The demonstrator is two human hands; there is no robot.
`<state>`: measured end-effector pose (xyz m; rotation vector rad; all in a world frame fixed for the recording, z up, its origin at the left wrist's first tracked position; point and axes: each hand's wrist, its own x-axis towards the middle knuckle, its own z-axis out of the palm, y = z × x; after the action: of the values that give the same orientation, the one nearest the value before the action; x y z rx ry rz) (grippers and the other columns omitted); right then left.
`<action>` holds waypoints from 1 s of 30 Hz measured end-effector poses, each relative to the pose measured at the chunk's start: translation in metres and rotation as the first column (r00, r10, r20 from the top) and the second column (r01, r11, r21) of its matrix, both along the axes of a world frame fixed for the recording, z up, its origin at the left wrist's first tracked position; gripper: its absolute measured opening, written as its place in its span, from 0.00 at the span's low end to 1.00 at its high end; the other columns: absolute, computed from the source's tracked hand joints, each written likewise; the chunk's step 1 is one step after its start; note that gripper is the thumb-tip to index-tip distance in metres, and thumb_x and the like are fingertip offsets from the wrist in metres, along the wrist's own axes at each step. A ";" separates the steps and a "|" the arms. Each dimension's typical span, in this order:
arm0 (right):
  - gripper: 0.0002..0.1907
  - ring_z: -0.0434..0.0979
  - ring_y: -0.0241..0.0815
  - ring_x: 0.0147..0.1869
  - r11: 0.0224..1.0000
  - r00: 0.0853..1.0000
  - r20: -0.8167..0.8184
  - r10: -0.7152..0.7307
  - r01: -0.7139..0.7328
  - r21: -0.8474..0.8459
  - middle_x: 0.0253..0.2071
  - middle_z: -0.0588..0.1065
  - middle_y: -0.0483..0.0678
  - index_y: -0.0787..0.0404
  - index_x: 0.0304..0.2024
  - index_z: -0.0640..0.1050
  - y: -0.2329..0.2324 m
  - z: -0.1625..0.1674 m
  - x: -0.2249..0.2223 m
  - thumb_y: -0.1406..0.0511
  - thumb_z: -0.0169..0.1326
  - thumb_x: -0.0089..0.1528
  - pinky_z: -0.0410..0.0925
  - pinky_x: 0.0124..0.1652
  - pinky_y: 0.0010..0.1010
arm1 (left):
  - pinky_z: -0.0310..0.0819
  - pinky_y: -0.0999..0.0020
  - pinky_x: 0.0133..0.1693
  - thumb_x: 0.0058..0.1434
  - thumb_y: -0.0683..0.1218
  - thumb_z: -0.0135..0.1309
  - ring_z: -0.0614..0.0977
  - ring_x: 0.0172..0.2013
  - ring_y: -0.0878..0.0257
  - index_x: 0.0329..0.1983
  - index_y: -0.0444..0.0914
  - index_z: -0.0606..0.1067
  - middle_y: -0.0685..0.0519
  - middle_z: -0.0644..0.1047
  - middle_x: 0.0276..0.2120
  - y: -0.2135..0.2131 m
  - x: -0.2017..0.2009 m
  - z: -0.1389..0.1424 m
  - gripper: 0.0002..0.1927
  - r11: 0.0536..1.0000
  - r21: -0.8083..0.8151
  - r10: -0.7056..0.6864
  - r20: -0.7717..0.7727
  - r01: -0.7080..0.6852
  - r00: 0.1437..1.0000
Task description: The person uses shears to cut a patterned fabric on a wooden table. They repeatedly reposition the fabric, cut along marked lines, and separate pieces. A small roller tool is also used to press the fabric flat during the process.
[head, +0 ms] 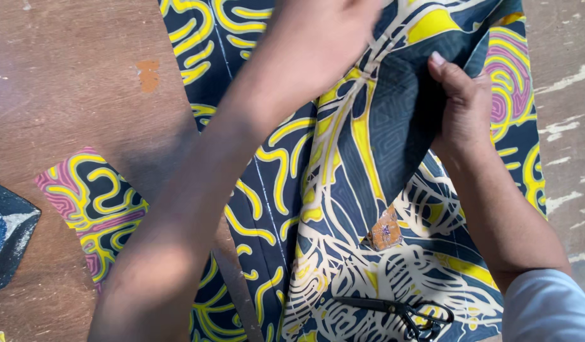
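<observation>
No packages, signs or screens in view. One possible label only: small orange-brown patch (385, 229), squarish, near centre-right; too blurred to confirm.

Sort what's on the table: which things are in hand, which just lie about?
In hand: patterned fabric, gripped by left hand and right hand.
Lying about: black scissors, small orange piece, pink-and-yellow scrap, dark scrap.
</observation>
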<state>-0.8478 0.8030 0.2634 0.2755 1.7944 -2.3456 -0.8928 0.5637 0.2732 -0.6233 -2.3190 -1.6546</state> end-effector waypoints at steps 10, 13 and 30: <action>0.14 0.81 0.40 0.53 0.991 0.990 -0.055 -0.133 0.134 0.009 0.49 0.80 0.47 0.64 0.56 0.77 0.065 0.016 0.028 0.67 0.56 0.68 0.74 0.59 0.33 | 0.75 0.62 0.56 0.72 0.38 0.49 0.83 0.54 0.52 0.55 0.31 0.76 0.43 0.80 0.53 -0.088 0.253 0.032 0.11 0.817 -0.427 0.523 0.269 -0.387 0.809; 0.11 0.81 0.41 0.51 0.989 0.988 -0.063 -0.143 0.145 0.028 0.47 0.79 0.48 0.65 0.53 0.77 0.083 0.013 0.027 0.67 0.57 0.70 0.75 0.58 0.34 | 0.70 0.54 0.62 0.68 0.40 0.52 0.77 0.61 0.43 0.56 0.31 0.77 0.39 0.76 0.58 -0.096 0.321 0.005 0.15 0.666 -0.618 0.612 0.133 -0.417 0.780; 0.15 0.83 0.42 0.45 0.942 0.959 0.006 0.283 -0.277 -0.188 0.45 0.79 0.50 0.62 0.53 0.74 -0.062 0.051 0.000 0.65 0.60 0.66 0.78 0.50 0.36 | 0.56 0.29 0.62 0.63 0.58 0.58 0.65 0.66 0.37 0.58 0.37 0.74 0.38 0.66 0.64 0.016 0.410 0.000 0.26 0.850 -0.487 0.218 -0.021 -0.201 0.976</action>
<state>-0.8483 0.7405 0.3145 0.0293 1.4745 -2.2668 -0.4829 0.5794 0.2728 -0.4027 -2.7352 -0.9898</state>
